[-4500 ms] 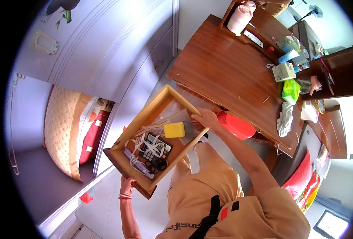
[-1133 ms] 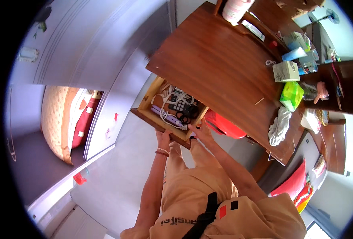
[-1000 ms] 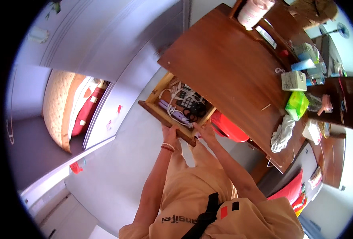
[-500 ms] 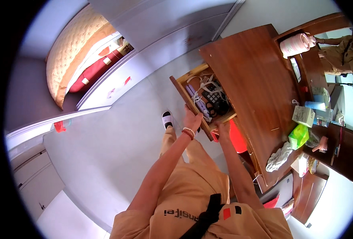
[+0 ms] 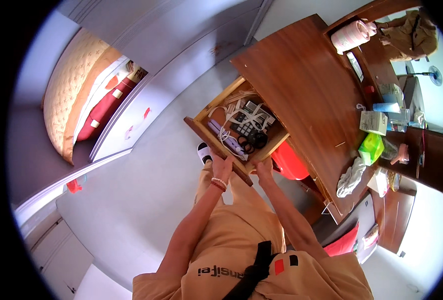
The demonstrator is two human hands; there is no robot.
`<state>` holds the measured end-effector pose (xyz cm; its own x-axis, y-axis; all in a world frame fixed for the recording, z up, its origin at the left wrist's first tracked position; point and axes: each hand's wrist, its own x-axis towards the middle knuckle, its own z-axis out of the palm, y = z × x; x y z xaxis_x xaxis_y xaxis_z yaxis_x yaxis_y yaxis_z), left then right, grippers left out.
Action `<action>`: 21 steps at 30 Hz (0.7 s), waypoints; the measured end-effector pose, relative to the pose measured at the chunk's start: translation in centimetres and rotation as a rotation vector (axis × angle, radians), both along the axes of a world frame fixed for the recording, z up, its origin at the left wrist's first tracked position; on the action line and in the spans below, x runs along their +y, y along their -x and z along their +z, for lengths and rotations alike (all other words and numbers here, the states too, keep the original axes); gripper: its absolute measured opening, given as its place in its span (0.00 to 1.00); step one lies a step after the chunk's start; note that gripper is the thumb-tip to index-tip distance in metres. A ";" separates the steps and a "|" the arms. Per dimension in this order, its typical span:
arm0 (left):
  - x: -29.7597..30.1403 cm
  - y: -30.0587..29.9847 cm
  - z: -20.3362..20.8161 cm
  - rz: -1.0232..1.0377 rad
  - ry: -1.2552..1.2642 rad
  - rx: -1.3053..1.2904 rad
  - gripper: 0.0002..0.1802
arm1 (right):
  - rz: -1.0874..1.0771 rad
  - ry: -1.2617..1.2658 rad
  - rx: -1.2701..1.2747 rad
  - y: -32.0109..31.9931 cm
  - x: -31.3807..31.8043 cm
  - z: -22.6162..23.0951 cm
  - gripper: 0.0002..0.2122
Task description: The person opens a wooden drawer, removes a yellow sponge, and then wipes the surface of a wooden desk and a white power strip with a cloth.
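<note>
A wooden drawer (image 5: 200, 131) stands pulled out from the brown dressing table (image 5: 291, 75). My left hand (image 5: 222, 166) grips its front panel, with beaded bracelets on that wrist. My right hand (image 5: 263, 168) is closed on the drawer's near side wall by the front corner; its fingertips are partly hidden. Inside lie a long lilac tool (image 5: 230, 142) that looks like a hair straightener, tangled white cables (image 5: 223, 131), a black device with keys (image 5: 243, 125) and coiled black cords (image 5: 247, 146).
A red stool or bucket (image 5: 290, 161) is under the table. On top sit a white cloth (image 5: 351, 179), a green packet (image 5: 371, 148), a small box (image 5: 373, 122) and a pink-and-white roll (image 5: 350, 37) beside a mirror. Left, a wardrobe (image 5: 124, 117) holds folded bedding (image 5: 76, 85).
The drawer has come further out of the table, toward the lower left, showing more of its contents. Both hands have moved with it, still holding it.
</note>
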<state>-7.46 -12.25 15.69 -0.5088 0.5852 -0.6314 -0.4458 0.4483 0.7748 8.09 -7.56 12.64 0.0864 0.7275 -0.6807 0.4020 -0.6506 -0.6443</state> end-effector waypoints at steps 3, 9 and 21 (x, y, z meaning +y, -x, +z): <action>-1.8 1.2 -0.6 -0.007 -0.054 0.036 0.36 | -0.008 0.018 0.046 2.2 -1.2 1.7 0.20; -2.8 3.8 3.4 -0.047 0.032 -0.291 0.35 | -0.143 0.065 -0.004 4.0 -3.0 2.9 0.22; 4.0 15.1 4.7 -0.066 0.202 -0.015 0.51 | -0.097 -0.134 -0.021 4.5 -2.5 2.3 0.23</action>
<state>-22.58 -8.30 20.36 -0.4635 0.4775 -0.7464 -0.4209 0.6226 0.6597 3.59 -10.05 14.98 0.1737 0.7993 -0.5753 0.3563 -0.5956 -0.7199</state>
